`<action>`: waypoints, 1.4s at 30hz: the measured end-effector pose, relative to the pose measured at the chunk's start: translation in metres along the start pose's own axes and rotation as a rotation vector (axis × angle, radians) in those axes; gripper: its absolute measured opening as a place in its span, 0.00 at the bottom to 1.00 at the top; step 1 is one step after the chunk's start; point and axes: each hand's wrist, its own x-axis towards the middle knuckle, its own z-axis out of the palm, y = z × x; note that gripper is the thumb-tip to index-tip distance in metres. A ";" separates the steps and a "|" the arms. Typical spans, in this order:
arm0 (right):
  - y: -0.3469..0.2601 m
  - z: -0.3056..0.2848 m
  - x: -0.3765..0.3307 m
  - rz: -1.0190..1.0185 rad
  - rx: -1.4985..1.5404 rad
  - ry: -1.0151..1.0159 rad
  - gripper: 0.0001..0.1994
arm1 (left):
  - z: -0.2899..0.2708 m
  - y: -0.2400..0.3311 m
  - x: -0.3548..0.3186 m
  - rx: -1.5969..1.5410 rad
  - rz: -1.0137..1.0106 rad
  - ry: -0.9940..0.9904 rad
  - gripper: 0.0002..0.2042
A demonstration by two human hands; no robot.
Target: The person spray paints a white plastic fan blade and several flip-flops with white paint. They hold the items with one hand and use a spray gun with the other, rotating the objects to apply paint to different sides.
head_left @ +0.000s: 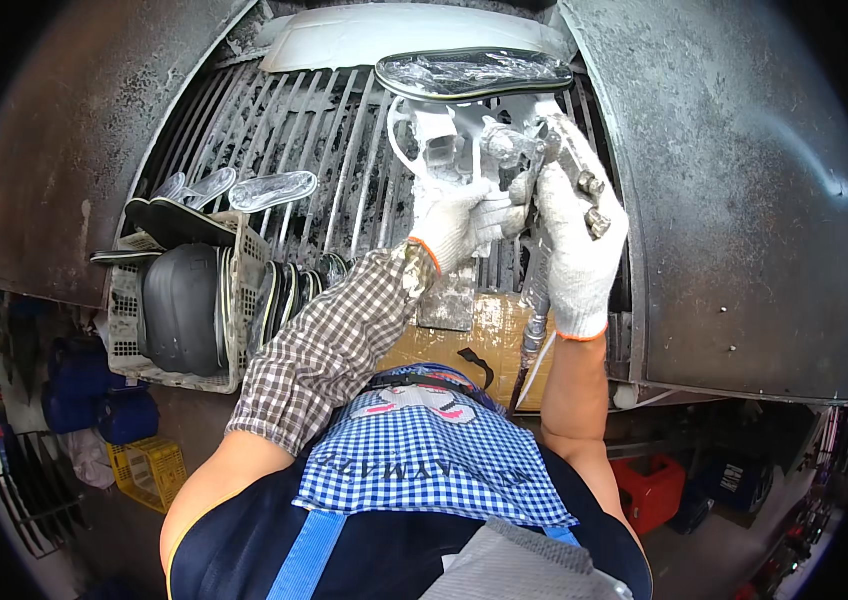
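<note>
My right hand (581,235), in a white glove with an orange cuff, is closed around what looks like a coated metal spray gun (592,190); a hose (537,300) hangs below it. My left hand (464,215), gloved the same way, is just left of it with fingers curled together and darkened tips. What those fingers grip is hidden. Beyond both hands, a dark shoe sole (474,75) with a pale edge and whitish wet streaks lies on top of a white-crusted stand (434,130).
Metal slats (344,150) run beneath, with small coated soles (274,190) on the left. A plastic basket (234,330) of dark soles stands beside my left arm. Metal side panels (734,200) flank the slats. Cardboard (424,350) lies before me; a white curved sheet (414,35) is at the back.
</note>
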 end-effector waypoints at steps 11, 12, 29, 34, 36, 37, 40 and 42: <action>0.000 -0.023 -0.001 0.115 -0.015 0.092 0.23 | 0.008 0.009 -0.009 0.047 -0.066 0.048 0.16; 0.002 -0.023 -0.001 0.094 -0.020 0.098 0.23 | 0.010 0.010 -0.010 0.047 -0.071 0.062 0.16; -0.006 -0.029 -0.004 0.095 0.069 0.137 0.23 | -0.005 0.006 -0.002 0.004 -0.074 0.040 0.17; 0.004 -0.037 0.005 0.067 0.012 0.183 0.22 | -0.001 0.009 -0.009 0.021 -0.048 0.050 0.18; 0.004 -0.040 0.007 0.070 0.010 0.211 0.21 | 0.000 0.010 -0.011 0.024 -0.048 0.065 0.20; 0.002 -0.042 0.007 0.076 0.041 0.214 0.20 | 0.000 0.012 -0.012 0.018 -0.049 0.039 0.21; -0.002 -0.046 0.008 0.069 0.104 0.241 0.19 | -0.001 0.017 -0.014 -0.005 -0.029 -0.023 0.21; -0.002 -0.052 0.010 0.062 0.076 0.257 0.20 | -0.001 0.019 -0.017 -0.024 -0.057 -0.006 0.21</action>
